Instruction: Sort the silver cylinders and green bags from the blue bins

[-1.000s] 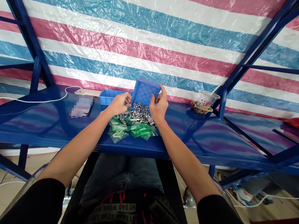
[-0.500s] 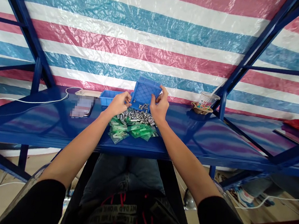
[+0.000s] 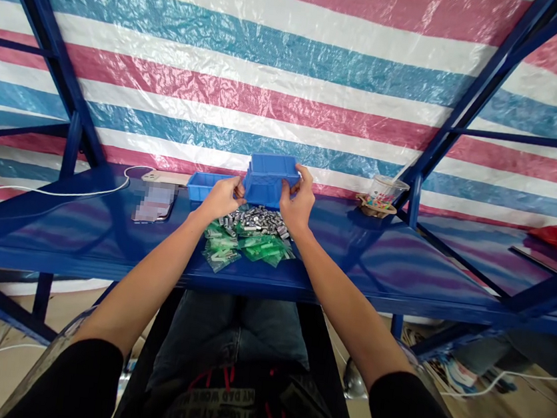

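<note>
My right hand point(image 3: 297, 206) is now holding the blue bin point(image 3: 276, 167) at a changed tilt, its metal parts point(image 3: 261, 220) apparently lying below; my left hand point(image 3: 222, 200) is curling narrowly beside it, contact unclear.

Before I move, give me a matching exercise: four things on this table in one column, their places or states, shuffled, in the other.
1. metal pieces
2. green packets
3. clear cup
4. tilted blue bin

A. in a brown holder
B. gripped by the right hand
C. heaped between the tilted blue bin and the green packets
D. nearest the table's front edge

Pairs: 1-C, 2-D, 3-A, 4-B
</note>
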{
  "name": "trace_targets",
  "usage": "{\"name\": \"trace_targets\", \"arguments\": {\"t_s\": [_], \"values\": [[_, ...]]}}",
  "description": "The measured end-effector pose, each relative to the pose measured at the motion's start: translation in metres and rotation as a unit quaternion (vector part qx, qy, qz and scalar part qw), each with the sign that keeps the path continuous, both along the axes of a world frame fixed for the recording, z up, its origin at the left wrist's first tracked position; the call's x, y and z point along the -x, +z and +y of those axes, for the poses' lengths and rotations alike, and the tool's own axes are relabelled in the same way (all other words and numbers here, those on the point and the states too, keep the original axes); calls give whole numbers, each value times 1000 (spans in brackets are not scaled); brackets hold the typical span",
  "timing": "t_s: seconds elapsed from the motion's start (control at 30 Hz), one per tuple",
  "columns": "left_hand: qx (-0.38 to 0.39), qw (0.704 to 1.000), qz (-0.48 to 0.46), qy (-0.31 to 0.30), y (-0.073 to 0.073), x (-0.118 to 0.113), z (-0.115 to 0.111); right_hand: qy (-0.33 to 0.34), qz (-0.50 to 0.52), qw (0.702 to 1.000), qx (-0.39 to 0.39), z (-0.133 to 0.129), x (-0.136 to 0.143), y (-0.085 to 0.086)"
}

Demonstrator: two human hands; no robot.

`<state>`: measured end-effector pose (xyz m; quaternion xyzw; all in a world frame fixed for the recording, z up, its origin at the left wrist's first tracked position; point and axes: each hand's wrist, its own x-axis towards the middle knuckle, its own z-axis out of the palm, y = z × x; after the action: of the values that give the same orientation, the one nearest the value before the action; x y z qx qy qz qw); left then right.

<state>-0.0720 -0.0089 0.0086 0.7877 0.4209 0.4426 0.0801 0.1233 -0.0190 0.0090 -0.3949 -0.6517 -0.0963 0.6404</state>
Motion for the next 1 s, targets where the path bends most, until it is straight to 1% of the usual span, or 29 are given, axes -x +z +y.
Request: {"name": "trace_targets", "arguments": {"t_s": [0.17,0.3,0.37,0.43,0.53,0.63,0.73,0.8,0.9,0.97,1.0], "values": [[-17,1000,-12,7,0,1,0,3,7,1000,-10,2,-1,1],[-41,998,-27,24,2,2,-1,7,33,999,-19,7,-6,0],[-47,998,-29,31,4,1,-2,11,56,998,0,9,-8,1],[-48,998,-26,38,6,-1,-4,-5,102,994,39,11,-11,4],[-42,998,-12,55,5,-2,-5,-57,187,976,97,16,-22,9],[-16,995,6,102,0,3,0,-107,258,951,134,24,-47,12],[34,985,28,168,-9,11,8,-139,332,914,188,33,-78,8],[60,978,43,196,-15,17,13,-149,372,888,224,40,-93,3],[74,974,65,203,-20,24,20,-156,401,863,266,47,-106,-6],[75,975,83,190,-21,27,24,-158,395,859,284,50,-110,-10],[73,976,92,181,-22,29,25,-157,384,864,285,50,-112,-12]]}}
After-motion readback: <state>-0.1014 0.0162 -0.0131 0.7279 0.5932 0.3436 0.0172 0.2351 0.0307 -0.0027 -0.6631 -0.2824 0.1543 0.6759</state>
